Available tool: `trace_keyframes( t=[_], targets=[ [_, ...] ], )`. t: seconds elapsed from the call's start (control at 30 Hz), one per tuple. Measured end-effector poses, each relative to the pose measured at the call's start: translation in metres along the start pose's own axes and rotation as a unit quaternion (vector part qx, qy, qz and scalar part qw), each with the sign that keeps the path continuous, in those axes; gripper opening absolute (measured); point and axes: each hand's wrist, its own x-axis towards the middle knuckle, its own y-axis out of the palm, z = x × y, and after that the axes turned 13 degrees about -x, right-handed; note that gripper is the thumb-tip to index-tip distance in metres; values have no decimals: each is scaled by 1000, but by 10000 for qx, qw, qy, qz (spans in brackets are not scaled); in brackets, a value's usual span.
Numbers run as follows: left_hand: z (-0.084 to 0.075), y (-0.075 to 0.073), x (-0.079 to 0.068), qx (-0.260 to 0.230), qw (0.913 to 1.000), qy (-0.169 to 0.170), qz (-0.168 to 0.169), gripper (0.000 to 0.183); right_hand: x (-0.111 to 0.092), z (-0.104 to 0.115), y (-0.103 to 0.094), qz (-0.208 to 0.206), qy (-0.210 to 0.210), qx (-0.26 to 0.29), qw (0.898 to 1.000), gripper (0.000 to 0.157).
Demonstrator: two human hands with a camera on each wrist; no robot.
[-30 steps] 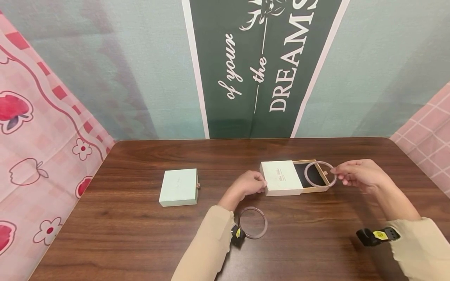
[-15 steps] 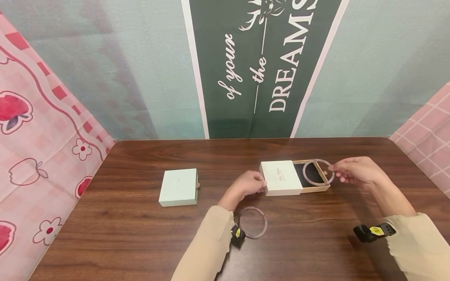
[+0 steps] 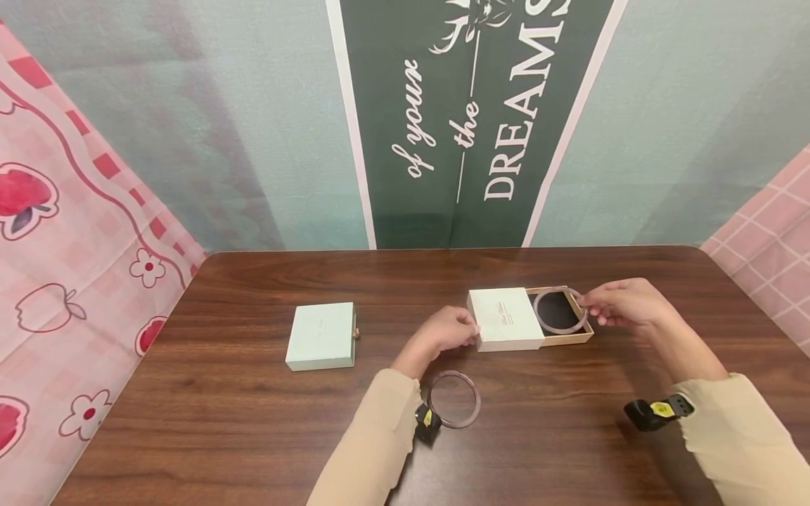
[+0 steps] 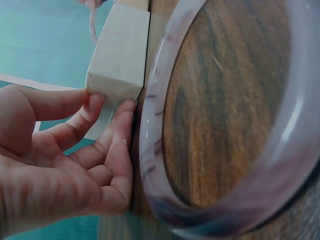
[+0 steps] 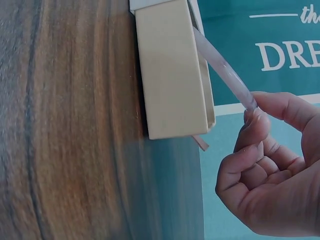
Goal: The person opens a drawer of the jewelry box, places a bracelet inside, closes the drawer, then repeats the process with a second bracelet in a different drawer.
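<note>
A white slide-out gift box (image 3: 506,320) lies right of centre, its drawer (image 3: 569,339) pulled out to the right and lined in dark material. My left hand (image 3: 448,329) holds the box's left end, thumb and fingertips at its corner in the left wrist view. Between thumb and forefinger, my right hand (image 3: 629,303) pinches a pale translucent bangle (image 5: 225,72). That bangle is tilted, its far side dipping into the drawer while the pinched side stays above the rim. A second, purplish bangle (image 3: 478,404) lies on the table beside my left wrist, large in the left wrist view.
A closed mint-green box (image 3: 321,336) with a small pull tab sits on the wooden table (image 3: 221,422) to the left. Behind the table hangs a green cloth with lettering (image 3: 455,176). A pink printed cloth (image 3: 76,281) borders the left side.
My right hand has moved left, bringing the bangle from over the drawer's right end further in over the dark lining. My left hand and the boxes keep their places.
</note>
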Motion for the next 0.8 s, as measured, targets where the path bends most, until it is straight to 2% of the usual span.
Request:
trace_keyframes(
  t=[0.8],
  targets=[
    [-2,0,-2,-17,10000,6,2,17,6,4,6,-50,112,-345,9993,14]
  ],
)
